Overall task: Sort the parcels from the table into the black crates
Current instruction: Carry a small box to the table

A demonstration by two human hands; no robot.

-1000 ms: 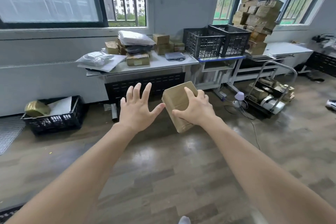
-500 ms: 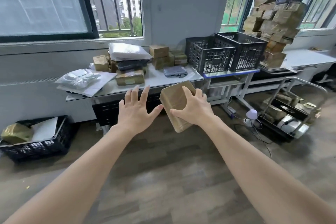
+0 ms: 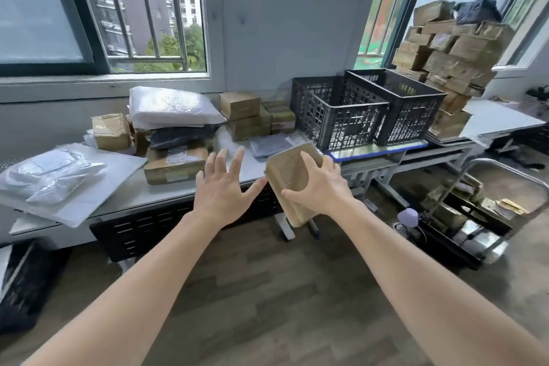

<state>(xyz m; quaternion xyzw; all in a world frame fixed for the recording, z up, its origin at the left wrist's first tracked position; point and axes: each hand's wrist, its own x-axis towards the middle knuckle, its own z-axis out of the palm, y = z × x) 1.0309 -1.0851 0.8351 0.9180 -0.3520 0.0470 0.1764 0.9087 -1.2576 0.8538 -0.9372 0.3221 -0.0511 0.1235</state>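
Hands: right hand point(image 3: 322, 187) grips brown parcel point(image 3: 289, 169); left hand point(image 3: 221, 187) spread wide beside it, before 2 black crates point(image 3: 350, 116).

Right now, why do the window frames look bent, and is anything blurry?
Head view: the wide-angle lens bows the window frame; the daylight is soft, with no hard shadows on the table; the parcel in the right grip is sharp, while the floor crate at the lower left edge is smeared.
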